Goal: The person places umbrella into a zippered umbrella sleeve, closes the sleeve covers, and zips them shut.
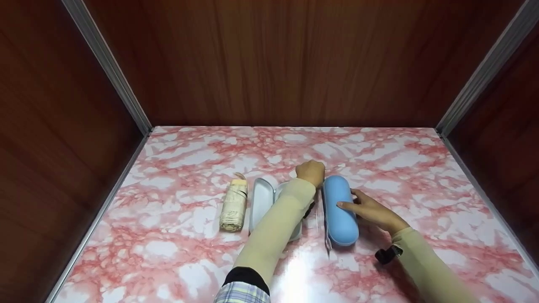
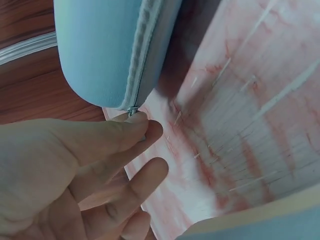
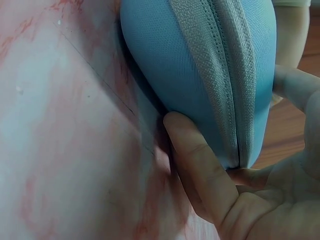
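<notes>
A long, rounded light-blue zip case (image 1: 342,214) lies on the table in front of the person, its grey zipper (image 3: 220,65) running along the side. At the far end of the case, the left hand (image 1: 310,172) pinches the small metal zipper pull (image 2: 132,110) between thumb and forefinger; its other fingers are loosely bent. From the right side the right hand (image 1: 374,212) holds the case, thumb over the top and fingers against its lower side in the right wrist view. The left forearm crosses above an open pale hinged case (image 1: 262,202) and hides part of it.
Left of the open case lies a folded beige umbrella (image 1: 233,208) with a wrist loop. The table (image 1: 168,252) has a red-and-white marbled top. Dark wood panels (image 1: 273,63) enclose it at the back and both sides.
</notes>
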`<state>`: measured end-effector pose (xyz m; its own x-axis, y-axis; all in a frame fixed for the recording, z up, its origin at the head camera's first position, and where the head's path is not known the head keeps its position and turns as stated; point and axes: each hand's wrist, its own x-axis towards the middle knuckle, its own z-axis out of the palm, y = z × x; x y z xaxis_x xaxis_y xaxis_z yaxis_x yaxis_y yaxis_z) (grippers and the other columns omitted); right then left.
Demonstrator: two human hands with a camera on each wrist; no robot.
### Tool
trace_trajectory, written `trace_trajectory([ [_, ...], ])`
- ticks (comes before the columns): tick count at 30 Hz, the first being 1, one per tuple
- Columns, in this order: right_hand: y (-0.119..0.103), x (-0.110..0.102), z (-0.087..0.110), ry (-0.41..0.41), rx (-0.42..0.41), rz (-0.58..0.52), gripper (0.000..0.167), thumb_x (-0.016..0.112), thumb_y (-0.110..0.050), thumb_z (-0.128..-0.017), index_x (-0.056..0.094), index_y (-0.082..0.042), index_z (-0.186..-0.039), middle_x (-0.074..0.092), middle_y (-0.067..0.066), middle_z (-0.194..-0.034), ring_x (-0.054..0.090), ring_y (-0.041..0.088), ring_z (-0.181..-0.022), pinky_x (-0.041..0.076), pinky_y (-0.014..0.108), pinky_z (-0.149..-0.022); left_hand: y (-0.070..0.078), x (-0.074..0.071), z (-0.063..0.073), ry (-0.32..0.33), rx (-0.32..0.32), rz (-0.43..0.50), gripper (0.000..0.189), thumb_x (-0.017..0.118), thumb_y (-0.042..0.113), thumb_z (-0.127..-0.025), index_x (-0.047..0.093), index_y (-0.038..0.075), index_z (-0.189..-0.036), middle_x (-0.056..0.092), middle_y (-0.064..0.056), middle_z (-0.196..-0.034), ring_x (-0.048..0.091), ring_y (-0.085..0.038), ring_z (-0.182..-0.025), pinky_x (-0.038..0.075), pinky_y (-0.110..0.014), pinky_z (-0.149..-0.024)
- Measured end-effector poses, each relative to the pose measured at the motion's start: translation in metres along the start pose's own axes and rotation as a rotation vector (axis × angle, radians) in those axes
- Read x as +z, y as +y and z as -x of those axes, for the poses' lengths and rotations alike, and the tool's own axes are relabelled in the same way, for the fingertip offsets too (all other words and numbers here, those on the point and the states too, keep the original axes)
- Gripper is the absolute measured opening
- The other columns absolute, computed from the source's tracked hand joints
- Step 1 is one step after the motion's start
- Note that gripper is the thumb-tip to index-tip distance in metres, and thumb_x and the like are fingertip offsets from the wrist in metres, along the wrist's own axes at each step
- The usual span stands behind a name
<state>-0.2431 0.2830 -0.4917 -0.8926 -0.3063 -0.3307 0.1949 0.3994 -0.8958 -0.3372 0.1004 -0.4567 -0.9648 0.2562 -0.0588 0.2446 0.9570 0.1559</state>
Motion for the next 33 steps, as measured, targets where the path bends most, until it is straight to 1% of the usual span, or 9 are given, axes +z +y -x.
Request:
trace_trajectory([
  [4,-0.001,0.0,0.001,-0.011,-0.01,-0.014,0.094,0.066,-0.041,-0.096,0.009,-0.001,-0.158,0.041,0.032,-0.141,0.049,0.041,-0.127,0.044,0.052,-0.103,0.003,0.001,0.001,0.045,0.019,-0.033,0.023,0.059,0.016,-0.099,0.079,0.023,-0.104,0.073,0.001,-0.109,0.068,-0.019,-0.094,0.053,-0.039,-0.077],
  [11,0.0,0.0,0.002,-0.01,-0.022,0.006,0.093,0.066,-0.042,-0.096,0.009,0.0,-0.158,0.04,0.033,-0.143,0.046,0.043,-0.13,0.041,0.053,-0.105,0.005,0.004,0.002,0.069,0.074,-0.105,0.022,0.059,0.015,-0.099,0.079,0.023,-0.1,0.073,0.003,-0.107,0.068,-0.019,-0.095,0.051,-0.04,-0.08],
  [17,0.002,-0.001,0.0,-0.015,-0.022,0.012,0.094,0.066,-0.044,-0.096,0.01,-0.001,-0.158,0.035,0.033,-0.149,0.041,0.044,-0.134,0.038,0.053,-0.108,0.007,0.008,-0.002,0.101,0.105,-0.166,0.024,0.059,0.013,-0.099,0.079,0.025,-0.102,0.074,0.004,-0.107,0.069,-0.019,-0.095,0.052,-0.038,-0.078],
  [26,0.001,-0.002,0.0,-0.007,-0.022,0.045,0.097,0.066,-0.047,-0.095,0.009,-0.002,-0.159,0.03,0.034,-0.152,0.036,0.047,-0.137,0.035,0.056,-0.109,0.008,0.013,-0.007,0.121,0.104,-0.149,0.024,0.057,0.016,-0.1,0.08,0.024,-0.1,0.074,0.004,-0.103,0.07,-0.018,-0.092,0.054,-0.038,-0.075],
  [33,-0.001,-0.002,-0.002,-0.012,-0.018,0.084,0.098,0.065,-0.048,-0.095,0.009,-0.001,-0.159,0.033,0.034,-0.15,0.038,0.045,-0.136,0.037,0.055,-0.108,0.007,0.016,-0.01,0.161,0.105,-0.131,0.022,0.06,0.016,-0.098,0.08,0.025,-0.1,0.074,0.004,-0.104,0.069,-0.018,-0.092,0.054,-0.036,-0.075],
])
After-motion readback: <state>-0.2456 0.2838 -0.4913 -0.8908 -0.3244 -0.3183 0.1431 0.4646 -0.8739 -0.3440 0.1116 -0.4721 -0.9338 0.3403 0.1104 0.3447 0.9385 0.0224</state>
